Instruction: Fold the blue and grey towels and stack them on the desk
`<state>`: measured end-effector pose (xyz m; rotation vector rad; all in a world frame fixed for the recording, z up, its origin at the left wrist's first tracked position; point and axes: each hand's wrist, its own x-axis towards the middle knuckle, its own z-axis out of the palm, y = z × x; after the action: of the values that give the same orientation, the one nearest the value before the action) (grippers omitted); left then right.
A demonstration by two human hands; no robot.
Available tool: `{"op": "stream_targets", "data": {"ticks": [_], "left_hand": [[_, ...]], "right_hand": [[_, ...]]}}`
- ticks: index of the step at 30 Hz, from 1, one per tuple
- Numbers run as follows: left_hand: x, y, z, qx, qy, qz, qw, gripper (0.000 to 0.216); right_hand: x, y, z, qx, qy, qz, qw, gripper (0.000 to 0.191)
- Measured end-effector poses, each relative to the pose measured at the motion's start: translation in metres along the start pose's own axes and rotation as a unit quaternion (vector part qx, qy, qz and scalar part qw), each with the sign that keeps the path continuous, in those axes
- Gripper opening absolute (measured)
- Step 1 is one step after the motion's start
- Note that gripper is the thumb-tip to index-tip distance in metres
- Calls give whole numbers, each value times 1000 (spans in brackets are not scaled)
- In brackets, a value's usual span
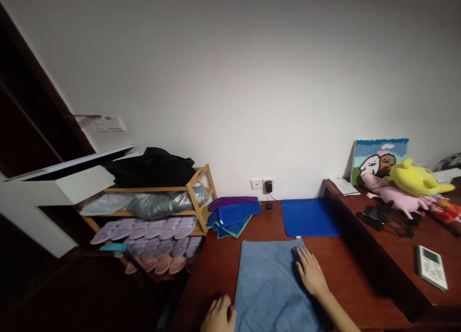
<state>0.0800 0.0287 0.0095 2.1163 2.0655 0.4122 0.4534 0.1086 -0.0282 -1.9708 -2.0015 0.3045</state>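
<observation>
A grey-blue cloth (270,279) lies spread on the reddish-brown table, with slight wrinkles toward its near part. Flat on its upper right edge rests my right hand (312,274), open, the fingers stretched toward the far corner. My left hand (219,316) is at the lower left, beside the cloth's left edge; its fingers are loosely bent, the thumb is apart, and nothing shows in it. The frame's bottom cuts off part of this hand and the cloth's near edge. Beyond the cloth, a bright blue cloth (311,217) lies flat at the back right.
Folded blue and purple cloths (234,214) are piled at the table's back left. A wooden rack (197,190) with slippers stands on the left. Right of a raised divider (370,260) are plush toys (414,178), cables and a remote-like device (432,267). A plug (268,186) sits in the wall.
</observation>
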Motion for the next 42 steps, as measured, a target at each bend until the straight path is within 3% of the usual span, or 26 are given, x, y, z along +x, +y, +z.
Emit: {"op": "stream_targets", "data": {"ticks": [2, 5, 9, 12, 14, 16, 22, 26, 30, 34, 36, 38, 40, 42], "left_hand": [[24, 33, -6, -16, 28, 78, 996, 29], [66, 92, 9, -39, 18, 183, 982, 37], [111, 165, 61, -52, 5, 244, 968, 46], [127, 190, 103, -61, -20, 264, 962, 51], [134, 184, 119, -59, -28, 255, 965, 52], [142, 159, 123, -41, -22, 232, 972, 53], [169, 55, 99, 69, 16, 116, 991, 52], [175, 25, 93, 99, 30, 133, 986, 52], [173, 43, 90, 95, 43, 179, 978, 54], [163, 113, 99, 36, 59, 236, 969, 55], [155, 150, 113, 2, 30, 270, 962, 53], [149, 171, 128, -17, 0, 273, 962, 52], [148, 170, 136, -18, -9, 259, 966, 52], [153, 147, 134, -2, -3, 236, 972, 52]], "right_hand": [[24, -4, -1, -17, -14, 0, 1000, 67], [46, -2, 10, -38, -48, 23, 998, 66], [49, 8, 30, -47, -50, 38, 997, 68], [47, 12, 38, -59, -46, 37, 997, 66], [47, 13, 38, -66, -42, 44, 996, 66], [49, 11, 38, -65, -37, 54, 996, 68], [49, 8, 36, -61, -30, 64, 996, 69], [49, 6, 34, -64, -31, 65, 995, 70], [49, 4, 30, -62, -39, 68, 995, 69], [49, 3, 29, -70, -39, 62, 995, 69], [49, 3, 29, -75, -39, 59, 995, 69], [49, 4, 29, -77, -43, 60, 994, 69], [49, 3, 29, -74, -45, 62, 994, 69], [49, 3, 28, -72, -42, 64, 994, 69]]}}
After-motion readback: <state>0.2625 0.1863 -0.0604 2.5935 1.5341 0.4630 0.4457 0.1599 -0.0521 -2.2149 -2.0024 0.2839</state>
